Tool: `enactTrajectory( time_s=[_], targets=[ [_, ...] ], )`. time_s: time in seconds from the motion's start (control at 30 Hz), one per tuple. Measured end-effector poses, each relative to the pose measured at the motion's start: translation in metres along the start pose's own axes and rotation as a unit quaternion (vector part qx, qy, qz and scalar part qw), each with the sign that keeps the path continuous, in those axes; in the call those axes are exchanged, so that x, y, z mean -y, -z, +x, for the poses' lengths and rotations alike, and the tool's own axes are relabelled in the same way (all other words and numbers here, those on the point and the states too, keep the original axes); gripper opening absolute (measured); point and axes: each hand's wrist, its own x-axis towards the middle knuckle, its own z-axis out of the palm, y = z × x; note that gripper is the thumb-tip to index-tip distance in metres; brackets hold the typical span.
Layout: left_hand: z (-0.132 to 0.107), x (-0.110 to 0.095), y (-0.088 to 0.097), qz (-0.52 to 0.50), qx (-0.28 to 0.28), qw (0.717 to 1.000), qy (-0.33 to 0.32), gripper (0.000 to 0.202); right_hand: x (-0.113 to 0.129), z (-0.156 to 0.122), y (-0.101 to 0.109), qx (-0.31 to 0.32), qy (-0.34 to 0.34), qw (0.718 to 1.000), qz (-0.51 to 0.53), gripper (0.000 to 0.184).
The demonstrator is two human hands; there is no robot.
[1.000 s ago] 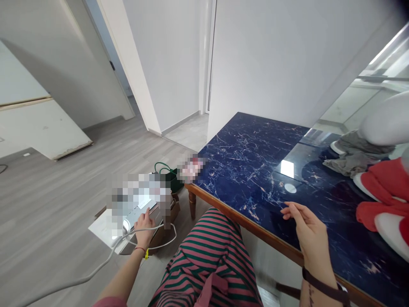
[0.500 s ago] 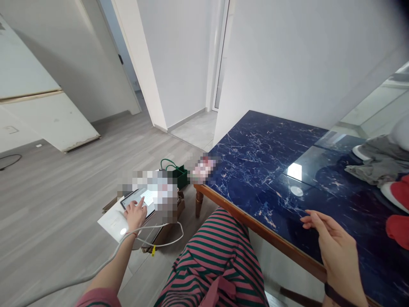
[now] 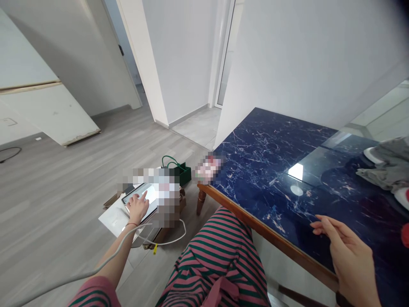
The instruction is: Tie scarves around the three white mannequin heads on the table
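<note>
My left hand (image 3: 138, 209) reaches down over a tablet (image 3: 148, 198), its fingers stretched out and spread and a fingertip at the lit screen. Under the tablet is a white sheet or box lid (image 3: 112, 217), lying on a brown cardboard box (image 3: 166, 238). A white cable (image 3: 92, 273) crosses my left forearm and loops beside the box. My right hand (image 3: 348, 251) hovers at or over the blue marbled table (image 3: 265, 157), fingers loosely bent, with nothing visible in it. Whether it touches the tabletop I cannot tell.
A dark green bag (image 3: 182, 174) with looped handles stands behind the box, near the wooden table leg (image 3: 200, 201). A blurred item (image 3: 209, 168) sits at the table corner. Grey cloth (image 3: 381, 166) and a red thing (image 3: 405, 235) lie at the right. A white fridge-like cabinet (image 3: 38, 106) stands left.
The view has shifted slightly, so the table and right hand sit further right. My left fingers have moved a little on the tablet, whose screen content looks different.
</note>
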Motion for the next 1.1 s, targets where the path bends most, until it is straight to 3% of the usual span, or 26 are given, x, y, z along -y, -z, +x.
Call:
enactTrajectory(
  time_s=[0.37,0.63,1.1],
  targets=[
    [0.005,-0.003,-0.003,-0.003,-0.024,1.0,-0.008,0.047,0.012,-0.004,-0.003,-0.003,-0.018,1.0,-0.019,0.029],
    [0.005,0.0,0.001,-0.001,-0.01,1.0,0.004,0.047,0.021,-0.007,-0.006,-0.01,-0.025,0.998,-0.05,0.03],
    [-0.011,0.007,-0.01,-0.022,-0.038,0.998,-0.053,0.045,-0.002,-0.003,-0.01,-0.042,-0.015,0.997,-0.064,0.027]
  ],
)
